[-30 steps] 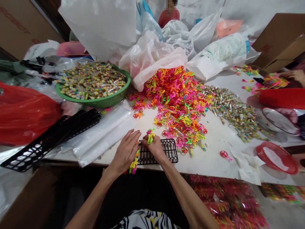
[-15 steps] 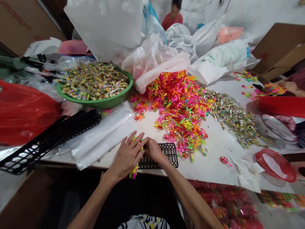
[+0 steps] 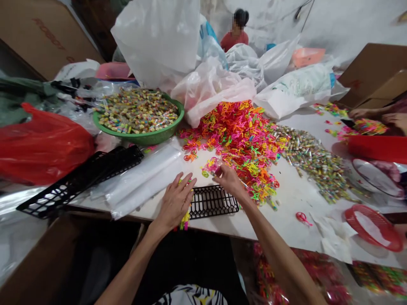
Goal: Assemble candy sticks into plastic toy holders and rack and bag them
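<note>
One head-worn camera is fitted. The view is directed forward and downward, onto a white-topped work table (image 3: 289,195) at close range.

Glossy neon plastic loops (image 3: 237,144) lie heaped on the smooth white bench (image 3: 286,203), near a shiny green plastic basin (image 3: 140,138), a matt black plastic rack (image 3: 213,202), thin translucent plastic sheeting (image 3: 143,182), a glossy red plastic basket (image 3: 372,226) and matt brown cardboard (image 3: 372,70).

A white wall (image 3: 349,23) stands behind a cardboard box (image 3: 370,70).
</note>
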The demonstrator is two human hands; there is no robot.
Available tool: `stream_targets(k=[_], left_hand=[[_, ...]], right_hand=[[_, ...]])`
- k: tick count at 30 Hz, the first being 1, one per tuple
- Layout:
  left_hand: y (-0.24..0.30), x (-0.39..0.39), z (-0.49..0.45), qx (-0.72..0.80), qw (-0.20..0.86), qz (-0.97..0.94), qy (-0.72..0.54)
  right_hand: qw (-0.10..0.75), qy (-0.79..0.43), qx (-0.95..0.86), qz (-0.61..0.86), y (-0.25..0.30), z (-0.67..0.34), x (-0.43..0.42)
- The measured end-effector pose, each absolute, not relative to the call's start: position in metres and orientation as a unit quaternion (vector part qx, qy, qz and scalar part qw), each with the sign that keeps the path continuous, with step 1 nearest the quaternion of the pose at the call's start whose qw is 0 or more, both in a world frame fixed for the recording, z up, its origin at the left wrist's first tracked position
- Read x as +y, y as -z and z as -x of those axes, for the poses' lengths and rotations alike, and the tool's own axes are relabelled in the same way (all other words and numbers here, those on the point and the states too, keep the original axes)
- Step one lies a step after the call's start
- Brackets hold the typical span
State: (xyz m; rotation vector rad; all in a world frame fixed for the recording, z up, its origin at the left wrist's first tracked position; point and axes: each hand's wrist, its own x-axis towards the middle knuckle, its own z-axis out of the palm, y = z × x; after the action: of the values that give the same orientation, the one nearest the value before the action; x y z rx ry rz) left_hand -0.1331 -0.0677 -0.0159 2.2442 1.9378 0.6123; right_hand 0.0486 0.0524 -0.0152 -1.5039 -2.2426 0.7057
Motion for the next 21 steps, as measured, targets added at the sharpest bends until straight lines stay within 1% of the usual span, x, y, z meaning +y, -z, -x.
stream_targets(k=[2, 4, 8, 11, 14, 19, 21], left_hand=[[0.016, -0.068, 0.133, 0.642, 0.06, -0.739, -0.194], [0.016, -0.067, 0.134, 0.64, 0.061, -0.743, -0.188], [0.018, -0.066, 0.135, 0.631, 0.053, -0.75, -0.191], [0.019, -0.067, 0.135, 0.633, 0.051, -0.749, -0.191], [0.018, -0.067, 0.134, 0.635, 0.051, -0.748, -0.187], [0.019, -0.066, 0.134, 0.636, 0.051, -0.746, -0.19], [0.021, -0.066, 0.135, 0.634, 0.051, -0.747, -0.193]], right_hand=[[0.254, -0.415, -0.721, 0.492, 0.028, -0.05, 0.023], [0.292, -0.527, -0.648, 0.466, 0.039, -0.049, -0.001], [0.324, -0.616, -0.537, 0.477, 0.047, -0.05, -0.026], [0.355, -0.628, -0.476, 0.503, 0.045, -0.054, -0.033], [0.385, -0.583, -0.489, 0.522, 0.044, -0.054, -0.042], [0.384, -0.597, -0.527, 0.467, 0.052, -0.032, -0.062], [0.389, -0.583, -0.537, 0.469, 0.056, -0.025, -0.066]])
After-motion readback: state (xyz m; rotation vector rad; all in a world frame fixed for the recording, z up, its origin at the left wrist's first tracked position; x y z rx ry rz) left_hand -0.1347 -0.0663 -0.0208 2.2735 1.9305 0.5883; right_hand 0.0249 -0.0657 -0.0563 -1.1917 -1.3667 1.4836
